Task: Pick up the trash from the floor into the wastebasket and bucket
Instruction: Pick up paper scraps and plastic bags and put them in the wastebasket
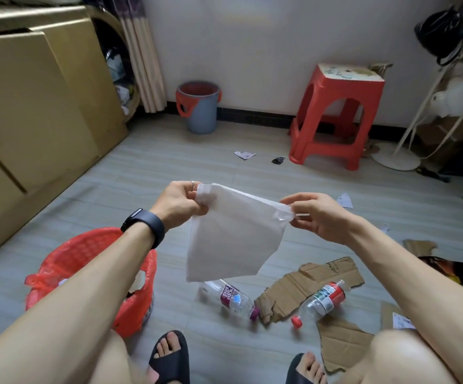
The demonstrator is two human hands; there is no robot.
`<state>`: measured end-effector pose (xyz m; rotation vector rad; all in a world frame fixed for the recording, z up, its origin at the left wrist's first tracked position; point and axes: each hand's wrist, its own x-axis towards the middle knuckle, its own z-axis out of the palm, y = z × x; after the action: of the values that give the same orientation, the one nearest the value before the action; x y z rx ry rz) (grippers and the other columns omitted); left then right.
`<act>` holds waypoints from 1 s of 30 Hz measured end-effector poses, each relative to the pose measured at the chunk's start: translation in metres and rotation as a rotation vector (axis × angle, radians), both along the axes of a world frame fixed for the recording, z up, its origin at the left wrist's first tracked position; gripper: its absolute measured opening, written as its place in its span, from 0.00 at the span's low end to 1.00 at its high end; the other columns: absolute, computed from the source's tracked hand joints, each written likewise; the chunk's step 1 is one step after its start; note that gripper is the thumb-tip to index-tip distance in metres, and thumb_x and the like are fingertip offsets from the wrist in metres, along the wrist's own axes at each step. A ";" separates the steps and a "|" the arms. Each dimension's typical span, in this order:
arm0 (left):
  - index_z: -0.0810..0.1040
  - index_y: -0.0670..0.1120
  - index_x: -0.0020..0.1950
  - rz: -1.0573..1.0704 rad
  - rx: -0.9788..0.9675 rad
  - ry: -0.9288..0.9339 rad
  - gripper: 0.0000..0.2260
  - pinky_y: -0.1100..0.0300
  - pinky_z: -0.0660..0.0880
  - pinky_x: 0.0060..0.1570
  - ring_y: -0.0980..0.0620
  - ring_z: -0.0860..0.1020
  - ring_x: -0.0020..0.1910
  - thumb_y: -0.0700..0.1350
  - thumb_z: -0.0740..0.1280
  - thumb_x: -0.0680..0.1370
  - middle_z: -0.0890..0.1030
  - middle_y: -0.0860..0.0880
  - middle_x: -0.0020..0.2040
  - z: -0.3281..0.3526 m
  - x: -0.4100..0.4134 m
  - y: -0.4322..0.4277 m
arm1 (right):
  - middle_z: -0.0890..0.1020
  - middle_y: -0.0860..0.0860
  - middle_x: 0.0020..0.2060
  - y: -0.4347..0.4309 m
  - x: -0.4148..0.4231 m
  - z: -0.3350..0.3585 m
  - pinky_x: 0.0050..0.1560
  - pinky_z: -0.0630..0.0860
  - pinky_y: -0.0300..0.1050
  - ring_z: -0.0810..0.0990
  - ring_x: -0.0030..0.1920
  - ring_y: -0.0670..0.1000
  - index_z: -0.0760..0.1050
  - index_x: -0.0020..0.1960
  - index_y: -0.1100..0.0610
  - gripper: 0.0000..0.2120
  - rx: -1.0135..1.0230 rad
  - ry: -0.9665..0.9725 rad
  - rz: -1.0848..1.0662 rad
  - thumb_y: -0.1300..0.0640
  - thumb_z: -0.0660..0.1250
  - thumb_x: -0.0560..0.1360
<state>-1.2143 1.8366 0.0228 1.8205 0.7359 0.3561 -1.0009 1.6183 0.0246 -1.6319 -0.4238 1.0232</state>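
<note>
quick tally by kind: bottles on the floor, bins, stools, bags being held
Bottles: 2, the soda bottle and the red-label bottle
Bins: 2, the red wastebasket and the grey bucket
Stools: 1, the red stool
Bags: 1, the white bag pinched by the left hand and right hand
Total: 6

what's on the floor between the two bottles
A torn cardboard sheet lies flat between the purple-cap bottle and the red-cap bottle. The head view shows it.
</note>
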 end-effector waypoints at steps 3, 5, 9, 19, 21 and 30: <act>0.83 0.36 0.52 -0.021 -0.077 -0.052 0.10 0.57 0.77 0.46 0.50 0.82 0.42 0.36 0.75 0.72 0.85 0.43 0.45 0.001 0.002 -0.003 | 0.80 0.56 0.44 0.007 -0.003 0.000 0.35 0.79 0.39 0.78 0.36 0.50 0.82 0.52 0.62 0.12 -0.005 0.014 -0.059 0.69 0.62 0.75; 0.84 0.38 0.50 0.003 -0.085 -0.088 0.08 0.59 0.79 0.45 0.50 0.83 0.42 0.39 0.76 0.73 0.86 0.43 0.46 0.000 0.004 -0.004 | 0.80 0.54 0.44 0.009 -0.006 -0.002 0.35 0.78 0.40 0.76 0.35 0.50 0.81 0.53 0.61 0.08 -0.093 -0.053 -0.031 0.63 0.68 0.75; 0.84 0.41 0.43 0.042 0.036 -0.038 0.10 0.57 0.79 0.42 0.52 0.80 0.37 0.44 0.80 0.68 0.84 0.47 0.39 -0.002 0.001 0.000 | 0.82 0.59 0.50 0.010 -0.006 -0.007 0.37 0.81 0.39 0.82 0.37 0.51 0.77 0.58 0.64 0.15 -0.234 -0.136 0.039 0.69 0.72 0.72; 0.83 0.36 0.45 0.112 -0.220 -0.160 0.09 0.61 0.80 0.40 0.49 0.81 0.39 0.38 0.78 0.69 0.84 0.44 0.41 0.009 -0.012 0.010 | 0.83 0.51 0.54 0.007 -0.004 0.007 0.53 0.77 0.45 0.82 0.50 0.51 0.82 0.60 0.56 0.16 0.034 0.017 0.161 0.49 0.69 0.77; 0.81 0.32 0.54 0.150 -0.269 -0.183 0.17 0.60 0.80 0.41 0.48 0.81 0.43 0.39 0.78 0.69 0.84 0.39 0.49 0.009 -0.016 0.014 | 0.84 0.47 0.56 0.010 -0.009 0.011 0.56 0.74 0.47 0.82 0.55 0.49 0.81 0.61 0.50 0.22 0.031 -0.059 0.235 0.38 0.68 0.74; 0.83 0.42 0.55 0.080 -0.401 -0.197 0.17 0.62 0.79 0.42 0.50 0.81 0.45 0.39 0.78 0.67 0.84 0.45 0.49 0.017 -0.027 0.023 | 0.85 0.58 0.47 0.016 -0.017 0.011 0.46 0.82 0.49 0.83 0.43 0.54 0.83 0.56 0.61 0.09 0.196 -0.158 0.120 0.60 0.71 0.77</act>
<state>-1.2410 1.8595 0.0395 1.3611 0.6875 0.4022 -1.0182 1.6343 0.0353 -1.5296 -0.7130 0.9130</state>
